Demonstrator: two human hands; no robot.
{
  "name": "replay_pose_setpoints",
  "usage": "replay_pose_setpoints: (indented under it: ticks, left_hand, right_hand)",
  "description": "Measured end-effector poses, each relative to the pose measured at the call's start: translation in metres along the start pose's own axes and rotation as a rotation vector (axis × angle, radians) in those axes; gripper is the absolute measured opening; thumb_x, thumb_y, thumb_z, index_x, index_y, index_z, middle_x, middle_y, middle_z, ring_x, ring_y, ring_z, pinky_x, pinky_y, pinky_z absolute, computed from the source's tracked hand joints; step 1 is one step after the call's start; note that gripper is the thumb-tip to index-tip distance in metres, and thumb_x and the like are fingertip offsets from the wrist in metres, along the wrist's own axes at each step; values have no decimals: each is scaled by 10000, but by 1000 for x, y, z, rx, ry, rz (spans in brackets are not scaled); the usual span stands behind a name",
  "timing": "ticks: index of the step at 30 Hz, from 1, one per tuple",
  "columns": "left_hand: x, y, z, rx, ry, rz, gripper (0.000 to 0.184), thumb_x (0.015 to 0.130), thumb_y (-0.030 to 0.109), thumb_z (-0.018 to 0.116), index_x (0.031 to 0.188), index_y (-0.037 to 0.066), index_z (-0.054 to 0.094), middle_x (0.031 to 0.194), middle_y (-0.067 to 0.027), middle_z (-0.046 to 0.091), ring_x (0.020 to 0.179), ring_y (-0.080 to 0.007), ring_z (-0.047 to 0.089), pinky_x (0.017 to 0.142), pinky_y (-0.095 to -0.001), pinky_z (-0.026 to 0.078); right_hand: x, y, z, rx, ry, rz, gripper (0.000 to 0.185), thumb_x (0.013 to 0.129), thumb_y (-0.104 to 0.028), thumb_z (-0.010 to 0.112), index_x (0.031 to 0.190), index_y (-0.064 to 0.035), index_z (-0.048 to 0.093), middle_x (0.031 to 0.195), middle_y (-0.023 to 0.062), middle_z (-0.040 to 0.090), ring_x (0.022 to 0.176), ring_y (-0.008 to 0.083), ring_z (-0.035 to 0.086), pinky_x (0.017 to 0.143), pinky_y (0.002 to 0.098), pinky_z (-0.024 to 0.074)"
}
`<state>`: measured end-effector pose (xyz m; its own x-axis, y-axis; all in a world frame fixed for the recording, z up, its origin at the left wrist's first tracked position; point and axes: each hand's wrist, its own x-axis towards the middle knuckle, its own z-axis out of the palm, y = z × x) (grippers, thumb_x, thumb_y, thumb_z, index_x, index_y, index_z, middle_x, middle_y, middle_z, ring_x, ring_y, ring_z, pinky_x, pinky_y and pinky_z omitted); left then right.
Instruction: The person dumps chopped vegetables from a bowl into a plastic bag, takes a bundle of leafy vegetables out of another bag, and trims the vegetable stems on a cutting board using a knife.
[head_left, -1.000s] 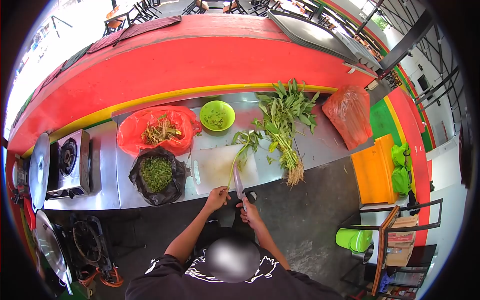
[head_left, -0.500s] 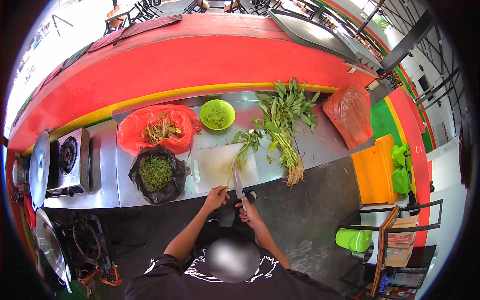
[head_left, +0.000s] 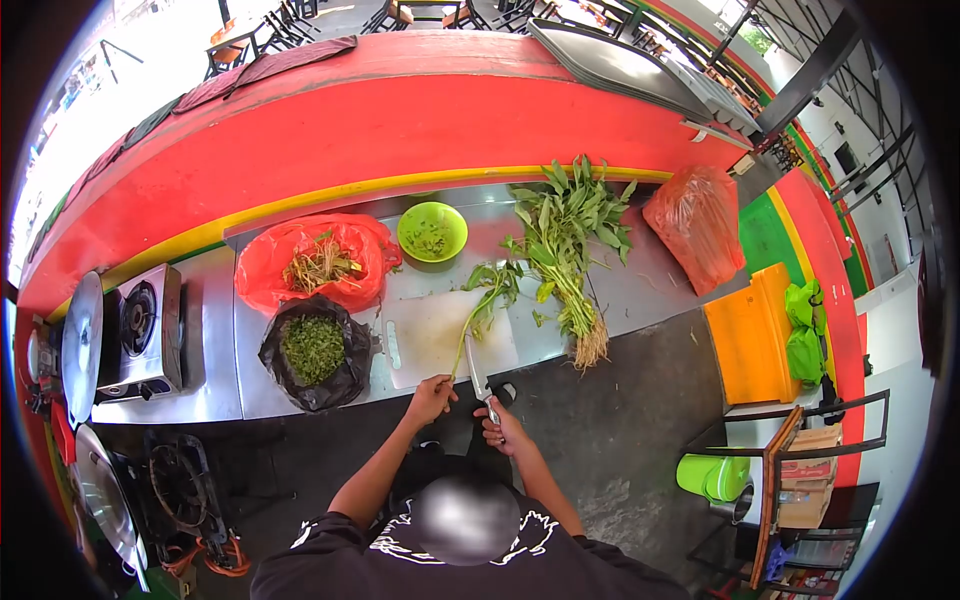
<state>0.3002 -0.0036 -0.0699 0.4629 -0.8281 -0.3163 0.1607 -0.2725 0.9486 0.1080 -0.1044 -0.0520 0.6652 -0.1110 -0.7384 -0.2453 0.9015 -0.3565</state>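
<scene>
Pinched in my left hand is the stem end of a leafy green stalk, which lies across the white cutting board. My right hand grips a knife by its handle, the blade pointing away from me over the board, close beside the stem. To the right of the board lies a large bunch of leafy greens with its roots toward me. On the left, a black plastic bag holds chopped greens.
Behind the black bag, a red plastic bag holds cut stems and roots. A green bowl with leaf bits stands behind the board. A gas stove is at the left end; a full orange-red bag sits at the right end.
The view has shifted very slightly. My hands, the knife and the stalk stay almost in the same place.
</scene>
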Motion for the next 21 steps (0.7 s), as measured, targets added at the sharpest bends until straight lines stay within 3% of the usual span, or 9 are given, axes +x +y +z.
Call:
replay_pose_setpoints:
  ticks: [8,10,11,12,14,21]
  left_hand:
    - [26,-4,7,106,33,6,332,923,216,593,1116,-50,543,770,-154,683,596,-212,687,567,-311,526]
    - [42,-9,13,230,145,103,394,888,275,638,1107,-41,553,791,-166,686,622,-262,687,619,-355,530]
    - [53,-10,17,341,207,119,411,846,290,673,1094,-18,565,807,-163,685,732,-321,681,669,-405,523]
    - [59,-2,21,340,204,122,411,846,290,673,1094,-18,565,807,-163,685,732,-321,681,669,-405,523]
    - [66,14,30,525,417,261,378,823,271,683,1062,-2,577,825,-162,679,829,-359,651,711,-445,510]
    - [89,-1,44,524,512,204,216,841,209,636,1001,74,586,915,-138,630,823,-361,629,703,-471,498]
  right_hand:
    - [-1,4,6,-152,96,-56,588,929,-620,425,995,-51,557,494,-79,247,377,43,213,368,237,166]
    - [0,3,9,-177,119,-74,595,924,-626,429,989,-49,559,497,-81,247,379,45,213,371,239,167]
    - [-1,3,12,-183,134,-67,593,924,-626,427,986,-51,555,489,-76,249,375,48,215,363,239,167]
    - [-2,3,15,-190,150,-58,590,924,-626,425,984,-53,552,482,-72,251,370,51,217,354,239,168]
    - [1,6,13,-184,142,-62,588,925,-624,424,979,-52,550,481,-72,256,369,51,220,355,238,171]
    - [0,8,14,-234,177,-116,591,920,-627,439,957,-48,551,488,-80,256,372,46,229,363,236,183]
